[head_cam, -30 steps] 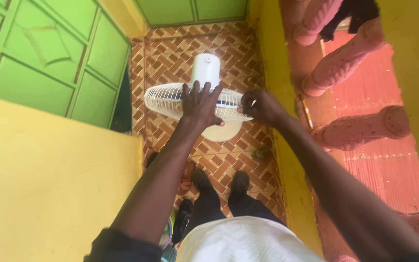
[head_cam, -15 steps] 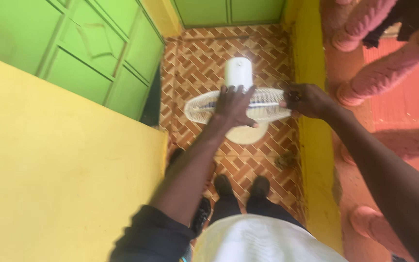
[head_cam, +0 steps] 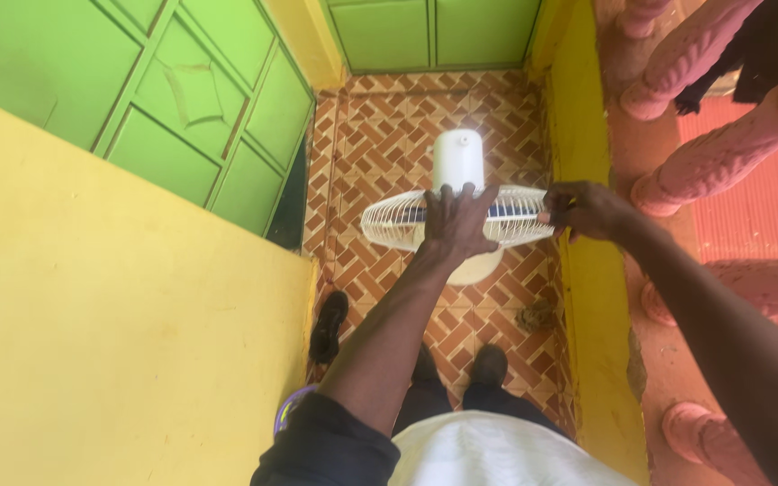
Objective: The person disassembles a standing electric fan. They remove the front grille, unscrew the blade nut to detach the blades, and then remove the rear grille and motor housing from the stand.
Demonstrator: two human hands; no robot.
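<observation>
A white standing fan (head_cam: 457,160) with a wire grille (head_cam: 389,225) and blue blades stands on the brick-patterned tile floor in front of me. My left hand (head_cam: 455,225) lies spread over the top of the grille, fingers pressed against it. My right hand (head_cam: 587,210) pinches the grille's right rim beside the yellow low wall. The fan's round white base (head_cam: 479,268) shows just below the grille.
A yellow wall (head_cam: 119,342) rises at the left with green metal doors (head_cam: 191,99) behind it. A yellow low wall (head_cam: 592,297) with pink balusters (head_cam: 713,166) runs along the right. A black shoe (head_cam: 328,326) lies on the floor at left; my feet stand behind the fan.
The view has shifted, so the fan sits further right and lower in frame. Both hands stay on the grille, the right hand still at its right rim.
</observation>
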